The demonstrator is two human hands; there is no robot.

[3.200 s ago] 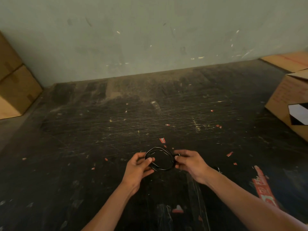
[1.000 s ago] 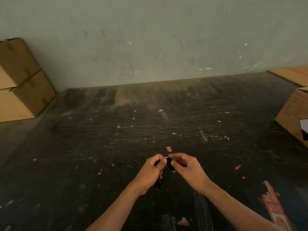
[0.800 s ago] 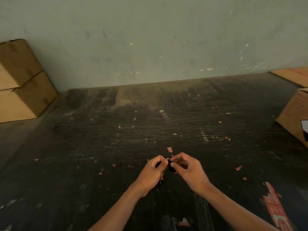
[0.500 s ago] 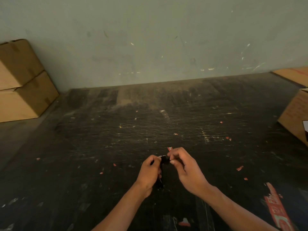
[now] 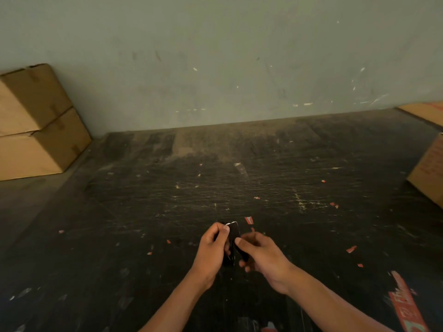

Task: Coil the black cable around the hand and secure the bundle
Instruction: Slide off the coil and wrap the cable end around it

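Note:
The black cable [image 5: 234,238] is squeezed into a narrow flat bundle that stands roughly upright between my hands, low in the middle of the view. A small white bit shows at its top end. My left hand [image 5: 212,250] grips the bundle from the left, thumb against its upper part. My right hand [image 5: 262,256] touches it from the right, fingertips pinching its middle; the hand looks blurred. The bundle's lower end is hard to make out against the dark surface.
The dark scratched work surface [image 5: 239,188] carries several small red scraps. Two stacked cardboard boxes [image 5: 33,123] stand at the far left, another cardboard box [image 5: 431,173] at the right edge. A grey-green wall [image 5: 215,56] closes the back.
The open round coil has been pressed flat into a narrow bundle. My hands came together on it, and my right hand has dropped from the bundle's top to its middle.

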